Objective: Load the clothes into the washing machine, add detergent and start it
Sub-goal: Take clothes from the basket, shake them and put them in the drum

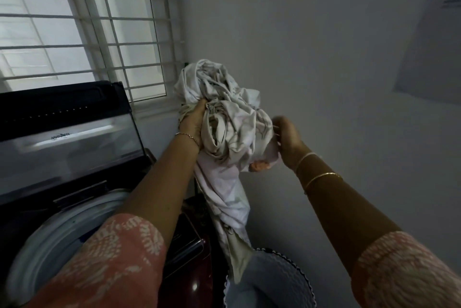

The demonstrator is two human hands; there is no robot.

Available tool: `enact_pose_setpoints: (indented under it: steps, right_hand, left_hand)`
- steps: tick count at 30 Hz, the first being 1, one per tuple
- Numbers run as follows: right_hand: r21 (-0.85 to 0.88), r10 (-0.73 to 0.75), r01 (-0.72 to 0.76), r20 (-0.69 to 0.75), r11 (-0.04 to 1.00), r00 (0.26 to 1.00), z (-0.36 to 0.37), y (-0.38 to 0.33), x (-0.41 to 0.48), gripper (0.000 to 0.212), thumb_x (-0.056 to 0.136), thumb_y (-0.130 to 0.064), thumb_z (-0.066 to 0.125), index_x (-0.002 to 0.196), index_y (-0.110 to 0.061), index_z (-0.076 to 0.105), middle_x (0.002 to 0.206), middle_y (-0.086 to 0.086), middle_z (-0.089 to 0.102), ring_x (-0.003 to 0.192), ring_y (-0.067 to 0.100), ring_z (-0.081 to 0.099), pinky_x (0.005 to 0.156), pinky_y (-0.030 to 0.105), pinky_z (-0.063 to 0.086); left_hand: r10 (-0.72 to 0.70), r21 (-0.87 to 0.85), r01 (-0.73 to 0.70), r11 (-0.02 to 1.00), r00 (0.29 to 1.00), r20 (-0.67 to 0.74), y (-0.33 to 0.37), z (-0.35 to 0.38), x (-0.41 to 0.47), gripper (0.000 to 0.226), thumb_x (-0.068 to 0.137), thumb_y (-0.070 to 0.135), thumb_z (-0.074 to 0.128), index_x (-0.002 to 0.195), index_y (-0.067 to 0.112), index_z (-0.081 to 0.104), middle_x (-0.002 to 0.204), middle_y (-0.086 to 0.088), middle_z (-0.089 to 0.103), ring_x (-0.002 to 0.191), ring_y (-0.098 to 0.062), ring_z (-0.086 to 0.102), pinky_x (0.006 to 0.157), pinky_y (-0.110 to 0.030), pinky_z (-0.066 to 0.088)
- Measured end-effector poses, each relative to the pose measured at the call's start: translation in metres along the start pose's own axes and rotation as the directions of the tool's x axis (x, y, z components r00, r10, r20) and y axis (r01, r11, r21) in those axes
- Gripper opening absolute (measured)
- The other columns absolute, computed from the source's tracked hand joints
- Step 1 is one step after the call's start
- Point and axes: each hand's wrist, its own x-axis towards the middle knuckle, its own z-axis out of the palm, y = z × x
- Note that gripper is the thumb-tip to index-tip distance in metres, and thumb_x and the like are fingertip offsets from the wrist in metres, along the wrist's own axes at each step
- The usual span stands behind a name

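Observation:
A bunched pale sheet-like cloth [224,118] is lifted up in front of the wall, with a long tail hanging down into a round laundry basket [296,272] at the bottom. My left hand [193,121] grips the bundle from its left side. My right hand [287,138] holds its right side, fingers curled into the fabric. A small orange cloth piece [259,165] shows under the bundle. The top-loading washing machine [57,227] stands at the lower left with its lid [67,138] raised and the white drum rim visible.
A barred window [82,23] fills the upper left behind the machine. A plain wall runs across the right. A dark red panel [194,280] of the machine's side sits between the drum and the basket.

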Motion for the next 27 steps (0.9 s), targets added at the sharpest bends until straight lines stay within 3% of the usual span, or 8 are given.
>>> enact_pose_setpoints:
  steps: [2, 4, 8, 12, 15, 19, 21, 27]
  right_hand:
    - [-0.228, -0.066, 0.041, -0.102, 0.973, 0.993, -0.002, 0.025, 0.002, 0.024, 0.091, -0.015, 0.047, 0.074, -0.012, 0.063, 0.073, 0.004, 0.062, 0.069, 0.016, 0.055, 0.059, 0.027, 0.045]
    - [-0.52, -0.087, 0.086, 0.021, 0.85, 0.996, -0.001, 0.051, 0.003, 0.013, 0.086, -0.013, 0.06, 0.089, -0.004, 0.068, 0.083, 0.009, 0.065, 0.07, 0.017, 0.056, 0.059, 0.027, 0.046]
    - [-0.671, 0.328, -0.055, 0.289, 0.739, 0.899, 0.035, 0.073, -0.019, 0.032, 0.088, -0.014, 0.061, 0.118, -0.006, 0.062, 0.102, 0.011, 0.065, 0.084, 0.016, 0.057, 0.064, 0.023, 0.041]
    - [-0.446, 0.464, -0.219, 0.567, 0.868, 0.68, 0.084, 0.08, -0.043, 0.033, 0.096, -0.035, 0.051, 0.115, -0.011, 0.063, 0.102, 0.002, 0.067, 0.091, 0.013, 0.06, 0.084, 0.028, 0.044]
    - [-0.107, 0.485, -0.539, 0.604, 0.835, 0.632, 0.105, 0.09, -0.047, 0.06, 0.095, -0.06, 0.028, 0.127, -0.015, 0.051, 0.087, 0.008, 0.071, 0.091, 0.024, 0.062, 0.09, 0.044, 0.045]
    - [0.388, 0.424, -0.686, 0.571, 0.615, 0.703, 0.116, 0.105, -0.046, 0.099, 0.079, -0.085, 0.015, 0.153, -0.02, 0.008, 0.137, 0.028, 0.046, 0.123, 0.042, 0.049, 0.106, 0.061, 0.031]
    - [0.546, 0.383, -0.655, 0.536, 0.522, 0.752, 0.117, 0.107, -0.043, 0.103, 0.076, -0.086, 0.013, 0.153, -0.017, 0.015, 0.152, 0.025, 0.028, 0.135, 0.045, 0.036, 0.107, 0.06, 0.028]
    - [0.802, 0.269, -0.478, 0.401, 0.358, 0.876, 0.107, 0.093, -0.021, 0.106, 0.074, -0.086, 0.025, 0.135, -0.001, 0.044, 0.133, 0.038, 0.046, 0.124, 0.057, 0.042, 0.105, 0.071, 0.026]
  left_hand:
    - [-0.021, 0.014, 0.02, 1.0, 0.999, 0.036, 0.009, -0.008, 0.009, 0.07, 0.078, 0.059, 0.061, 0.132, 0.014, 0.054, 0.123, -0.009, 0.063, 0.122, -0.029, 0.055, 0.1, -0.039, 0.044]
    - [-0.008, 0.025, 0.007, 1.0, 0.999, 0.039, 0.016, -0.01, 0.011, 0.087, 0.064, 0.063, 0.072, 0.135, 0.017, 0.052, 0.13, -0.009, 0.061, 0.124, -0.03, 0.055, 0.105, -0.042, 0.042]
    - [0.021, 0.137, -0.016, 0.99, 0.999, -0.039, 0.034, 0.0, -0.016, 0.072, 0.078, 0.061, 0.062, 0.133, 0.014, 0.053, 0.123, -0.005, 0.061, 0.114, -0.024, 0.06, 0.089, -0.035, 0.051]
    - [0.004, 0.026, -0.005, 1.0, 0.999, 0.051, 0.03, -0.001, 0.008, 0.102, 0.052, 0.071, 0.078, 0.136, 0.02, 0.052, 0.127, -0.006, 0.063, 0.119, -0.028, 0.058, 0.1, -0.044, 0.046]
    - [-0.022, -0.065, 0.03, 0.997, 0.993, 0.113, 0.045, 0.01, -0.019, 0.07, 0.085, 0.06, 0.054, 0.137, 0.014, 0.051, 0.134, -0.014, 0.057, 0.125, -0.031, 0.052, 0.105, -0.042, 0.042]
    - [0.018, -0.113, -0.003, 0.994, 0.991, 0.133, 0.057, 0.012, -0.025, 0.061, 0.097, 0.051, 0.038, 0.139, 0.008, 0.047, 0.134, -0.014, 0.055, 0.124, -0.03, 0.051, 0.102, -0.04, 0.042]
    - [0.03, -0.097, -0.017, 0.995, 0.99, 0.134, 0.062, 0.006, -0.026, 0.06, 0.097, 0.05, 0.038, 0.139, 0.008, 0.048, 0.134, -0.015, 0.056, 0.121, -0.03, 0.053, 0.101, -0.04, 0.044]
    - [-0.033, -0.051, 0.036, 0.998, 0.998, 0.05, 0.075, -0.041, -0.016, 0.084, 0.063, 0.065, 0.073, 0.131, 0.018, 0.057, 0.127, -0.013, 0.064, 0.12, -0.033, 0.058, 0.104, -0.051, 0.043]
